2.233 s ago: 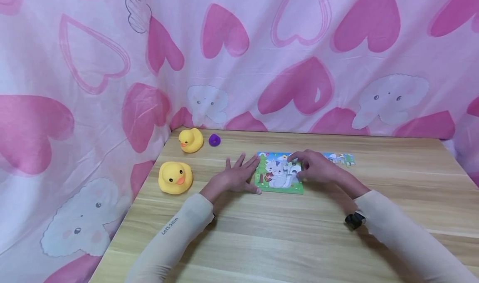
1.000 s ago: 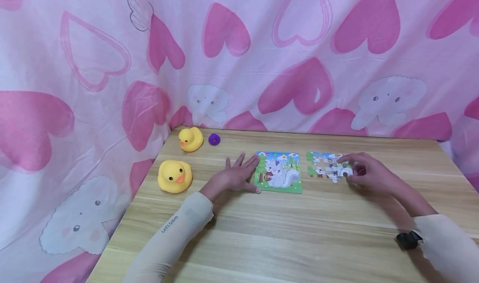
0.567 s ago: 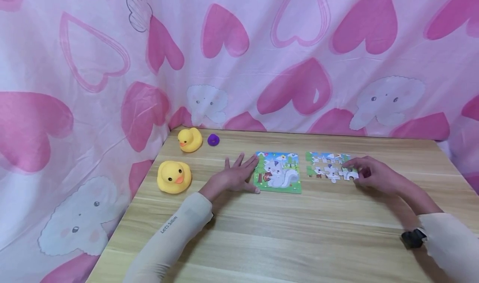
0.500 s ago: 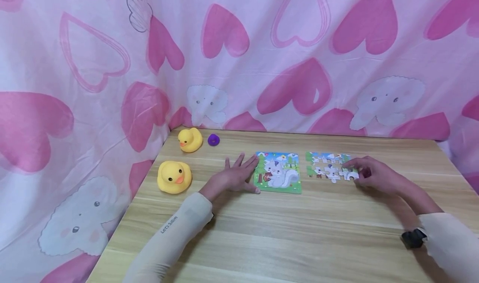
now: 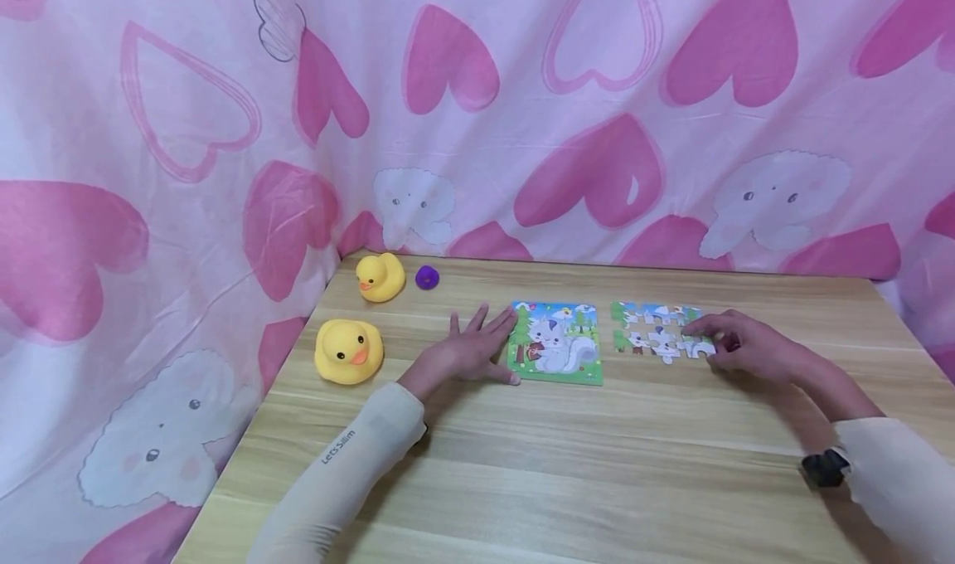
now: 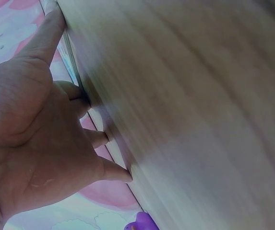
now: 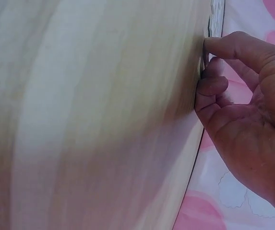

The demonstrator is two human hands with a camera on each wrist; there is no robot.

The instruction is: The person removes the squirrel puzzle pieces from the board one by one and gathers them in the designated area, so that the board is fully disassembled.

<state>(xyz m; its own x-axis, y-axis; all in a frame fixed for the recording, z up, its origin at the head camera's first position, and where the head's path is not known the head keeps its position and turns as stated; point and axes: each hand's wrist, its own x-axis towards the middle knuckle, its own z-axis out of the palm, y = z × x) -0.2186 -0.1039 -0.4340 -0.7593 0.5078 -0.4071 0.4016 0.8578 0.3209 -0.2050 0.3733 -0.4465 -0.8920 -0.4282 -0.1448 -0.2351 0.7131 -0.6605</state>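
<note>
My left hand (image 5: 468, 355) rests with spread fingers along the left edge of a square picture board (image 5: 554, 345) showing a grey-white squirrel. In the left wrist view the left hand (image 6: 46, 129) has its fingertips down at the tabletop. To the right of the board lies a partly joined jigsaw puzzle (image 5: 656, 328) with bare wood showing through gaps in its middle. At its lower right corner my right hand (image 5: 753, 347) pinches a white and green puzzle piece (image 5: 698, 348) between thumb and finger. The right wrist view shows the right hand (image 7: 252, 105) with its other fingers curled.
Two yellow rubber ducks, a larger one (image 5: 349, 351) and another (image 5: 381, 278) behind it, stand on the left of the wooden table (image 5: 522, 481). A small purple duck (image 5: 427, 278) sits near the back edge. A pink heart-print curtain (image 5: 462, 174) hangs behind.
My right hand has moved right from over the squirrel board to the jigsaw, bringing the puzzle piece down to its lower right corner. My left hand has stayed in place.
</note>
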